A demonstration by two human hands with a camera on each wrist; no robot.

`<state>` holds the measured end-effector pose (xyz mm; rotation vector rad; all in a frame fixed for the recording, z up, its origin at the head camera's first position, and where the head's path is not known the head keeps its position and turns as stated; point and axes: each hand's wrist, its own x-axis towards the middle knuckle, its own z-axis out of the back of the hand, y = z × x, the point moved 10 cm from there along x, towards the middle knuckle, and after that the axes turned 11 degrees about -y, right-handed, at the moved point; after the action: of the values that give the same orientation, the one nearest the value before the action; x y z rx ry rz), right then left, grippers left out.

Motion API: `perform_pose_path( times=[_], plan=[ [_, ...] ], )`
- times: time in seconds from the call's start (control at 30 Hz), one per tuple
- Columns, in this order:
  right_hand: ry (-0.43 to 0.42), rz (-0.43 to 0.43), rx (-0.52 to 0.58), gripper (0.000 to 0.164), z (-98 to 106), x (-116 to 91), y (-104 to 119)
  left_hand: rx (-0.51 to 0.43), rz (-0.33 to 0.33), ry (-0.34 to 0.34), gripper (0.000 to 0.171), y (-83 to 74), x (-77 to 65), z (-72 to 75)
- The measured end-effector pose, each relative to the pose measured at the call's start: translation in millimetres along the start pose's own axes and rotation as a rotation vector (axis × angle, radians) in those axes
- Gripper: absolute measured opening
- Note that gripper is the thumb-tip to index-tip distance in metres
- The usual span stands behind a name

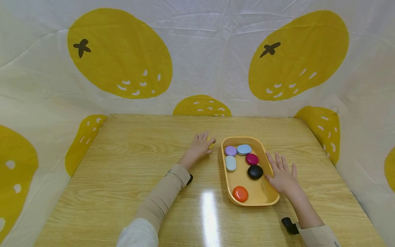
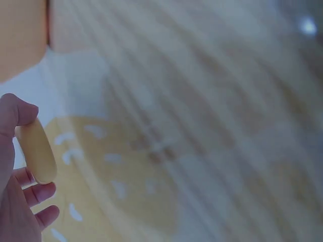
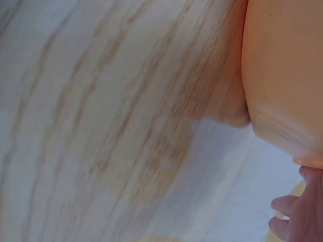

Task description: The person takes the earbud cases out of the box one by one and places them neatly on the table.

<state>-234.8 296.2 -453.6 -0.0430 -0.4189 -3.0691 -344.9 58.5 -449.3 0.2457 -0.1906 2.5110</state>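
Note:
My left hand [image 1: 198, 148] is left of the yellow-orange tray [image 1: 250, 204], pinching a yellow rounded, pebble-like piece [image 2: 38, 152] between thumb and fingers. In the head view the hand hides most of that piece. My right hand [image 1: 283, 177] rests on the tray's right rim, its fingers fairly straight and spread, the thumb at the edge. Inside the tray lie a purple piece [image 1: 230, 151], a blue piece [image 1: 244, 149], a pale grey-blue piece [image 1: 230, 163], a magenta piece [image 1: 252, 159], a black piece [image 1: 255, 172] and an orange-red piece [image 1: 240, 194].
The tray stands on a wood-grain table [image 1: 129, 157]. A white cloth [image 1: 210, 61] with large yellow fruit prints hangs behind the table and at both sides. Light reflects off the table in front of the tray's left side.

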Motion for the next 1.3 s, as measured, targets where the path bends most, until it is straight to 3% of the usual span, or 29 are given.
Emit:
perform_pose_path(
  times=[0.17, 0.47, 0.77, 0.93, 1.07, 1.17, 1.3],
  plan=[
    [-0.002, 0.002, -0.003, 0.081, -1, 0, 0, 0.067, -0.008, 0.073, 0.028, 5.5, -7.3, -15.4],
    [-0.004, 0.001, 0.005, 0.082, 0, -1, 0, 0.011, 0.039, 0.189, 0.033, 12.0, -12.0, -27.9],
    [-0.008, 0.002, 0.006, 0.082, 1, 0, 0, 0.009, 0.063, 0.217, 0.039, 13.0, -13.9, -24.5],
    [-0.005, -0.003, 0.011, 0.081, 0, 0, -1, -0.041, 0.076, 0.173, 0.044, 7.7, -8.4, -9.1],
    [-0.006, -0.002, 0.011, 0.081, 0, 0, -1, -0.066, 0.022, 0.096, 0.045, -7.8, 1.5, 12.6],
    [-0.006, -0.001, 0.012, 0.081, -1, 0, -1, -0.055, -0.058, 0.072, 0.047, -27.3, 4.7, 25.0],
    [0.001, 0.0, 0.017, 0.082, -1, 0, -2, -0.008, -0.193, 0.068, 0.053, -58.7, 2.0, 31.1]
  ],
)
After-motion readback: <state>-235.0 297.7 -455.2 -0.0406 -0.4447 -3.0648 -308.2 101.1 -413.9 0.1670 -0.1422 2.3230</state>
